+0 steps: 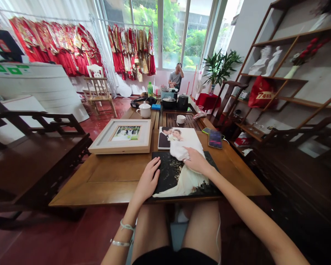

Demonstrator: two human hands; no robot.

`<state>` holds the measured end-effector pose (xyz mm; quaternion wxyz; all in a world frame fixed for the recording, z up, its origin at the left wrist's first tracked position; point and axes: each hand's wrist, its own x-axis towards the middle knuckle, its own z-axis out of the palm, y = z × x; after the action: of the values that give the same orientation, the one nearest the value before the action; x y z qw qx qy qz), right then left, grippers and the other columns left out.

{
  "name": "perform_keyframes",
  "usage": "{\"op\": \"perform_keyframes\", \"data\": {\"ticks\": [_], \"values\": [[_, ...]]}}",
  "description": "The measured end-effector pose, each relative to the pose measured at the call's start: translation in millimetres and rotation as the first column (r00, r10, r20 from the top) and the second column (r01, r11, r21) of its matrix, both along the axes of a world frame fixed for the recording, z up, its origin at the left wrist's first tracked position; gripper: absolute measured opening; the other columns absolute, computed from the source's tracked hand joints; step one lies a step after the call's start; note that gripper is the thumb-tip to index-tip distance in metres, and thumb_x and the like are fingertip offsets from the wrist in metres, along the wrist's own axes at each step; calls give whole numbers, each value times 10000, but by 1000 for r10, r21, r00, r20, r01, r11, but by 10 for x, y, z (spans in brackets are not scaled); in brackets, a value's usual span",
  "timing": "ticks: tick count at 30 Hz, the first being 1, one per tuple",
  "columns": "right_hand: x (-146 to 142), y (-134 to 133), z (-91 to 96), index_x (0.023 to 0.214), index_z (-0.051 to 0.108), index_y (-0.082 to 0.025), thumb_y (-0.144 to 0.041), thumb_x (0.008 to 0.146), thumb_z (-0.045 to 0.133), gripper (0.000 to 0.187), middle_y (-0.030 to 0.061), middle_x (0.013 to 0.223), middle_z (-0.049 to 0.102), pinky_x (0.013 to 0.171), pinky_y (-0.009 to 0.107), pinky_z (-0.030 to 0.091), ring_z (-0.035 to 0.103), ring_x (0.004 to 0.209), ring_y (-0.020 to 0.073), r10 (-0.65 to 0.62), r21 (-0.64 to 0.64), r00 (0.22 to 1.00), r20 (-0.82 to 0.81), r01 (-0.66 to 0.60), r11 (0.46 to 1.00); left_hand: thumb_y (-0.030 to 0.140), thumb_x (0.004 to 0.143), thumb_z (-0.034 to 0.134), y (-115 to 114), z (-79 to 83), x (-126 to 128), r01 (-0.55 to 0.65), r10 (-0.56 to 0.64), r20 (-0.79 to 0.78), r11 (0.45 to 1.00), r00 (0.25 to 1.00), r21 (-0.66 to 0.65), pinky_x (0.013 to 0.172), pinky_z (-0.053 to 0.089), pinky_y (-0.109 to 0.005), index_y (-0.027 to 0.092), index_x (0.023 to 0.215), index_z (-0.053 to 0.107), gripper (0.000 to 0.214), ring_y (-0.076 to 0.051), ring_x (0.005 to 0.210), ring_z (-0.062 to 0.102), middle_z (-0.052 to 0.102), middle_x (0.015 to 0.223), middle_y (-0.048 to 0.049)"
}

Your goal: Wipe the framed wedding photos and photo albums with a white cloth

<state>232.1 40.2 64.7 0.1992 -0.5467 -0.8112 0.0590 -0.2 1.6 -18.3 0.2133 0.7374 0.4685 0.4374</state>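
A flat, dark photo panel or album, printed with a long white gown, lies at the table's near edge. My left hand rests on its left side, fingers stretched out and holding nothing. With my right hand I press a crumpled white cloth near the panel's far edge; the fingers are closed on it. Just beyond lies a white photo book or panel showing a couple, partly covered by the cloth. To the left, a pale wooden picture frame with an outdoor photo lies face up.
On the wooden table stand a lidded white cup, a small white cup and a black kettle. A phone lies at right. A seated person is at the far end. Dark wooden chairs flank both sides.
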Motion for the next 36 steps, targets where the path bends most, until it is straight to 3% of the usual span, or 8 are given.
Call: {"op": "perform_keyframes", "data": {"ticks": [3,6,12,16,19,26,31,36], "values": [[206,-5,-47,1340,502,-99,-126,812,496,529,168,1302,584,1059,482,320,473,1245,325,-69,-32,997,46,70,997,258,941,407,-7,19,1,-3,2,-6,1000,1000,-23,1171,266,-474,183,1304,548,397,-216,1373,388,471,1442,-114],[131,-199,-99,1428,386,-68,-125,819,456,615,217,1438,436,1060,662,194,266,1362,434,-107,-44,990,94,112,993,254,941,401,-9,25,2,-1,1,-8,1000,1000,-24,1171,265,-475,187,1304,548,397,-216,1375,384,470,1443,-111],[-421,-1104,-190,1491,284,-163,-197,707,551,828,108,1550,286,1138,620,40,61,1437,385,182,-77,971,157,-171,982,261,940,404,-10,28,-4,4,-4,4,999,1000,-33,1166,272,-467,186,1293,561,394,-218,1371,387,466,1443,-116],[-394,-1479,-195,1510,233,-175,-218,692,522,869,77,1567,227,1168,583,42,39,1449,349,339,-94,927,161,-327,940,254,932,412,-6,18,-24,20,-20,14,999,1000,-31,1162,276,-474,194,1298,556,398,-220,1372,388,464,1446,-114],[-123,-1427,-200,1489,310,-237,-182,655,495,856,2,1529,321,1198,482,116,148,1447,281,324,-108,938,124,-312,944,253,933,415,-2,11,-27,12,-11,9,1000,1000,-29,1169,262,-471,202,1302,552,398,-215,1369,393,472,1441,-106],[454,-774,-263,1416,422,-153,-127,713,491,707,101,1456,453,1149,539,200,281,1406,278,-67,-43,991,118,72,996,274,937,433,4,7,-22,11,-10,14,1000,1000,-12,1170,261,-473,220,1298,556,385,-214,1366,396,481,1436,-95],[168,-496,-222,1416,395,-58,-151,780,490,650,189,1496,362,1092,670,149,206,1395,414,-207,-49,962,178,219,975,273,938,427,13,-12,-25,6,-6,0,1000,1000,2,1168,264,-474,213,1301,551,389,-213,1365,395,479,1435,-100],[-321,-673,-223,1436,367,-93,-194,736,522,725,151,1512,350,1123,637,91,163,1413,379,8,-45,986,167,0,999,267,938,424,8,-7,-31,14,-14,5,1000,1000,7,1165,267,-473,228,1295,556,382,-210,1360,403,486,1427,-94]]}}
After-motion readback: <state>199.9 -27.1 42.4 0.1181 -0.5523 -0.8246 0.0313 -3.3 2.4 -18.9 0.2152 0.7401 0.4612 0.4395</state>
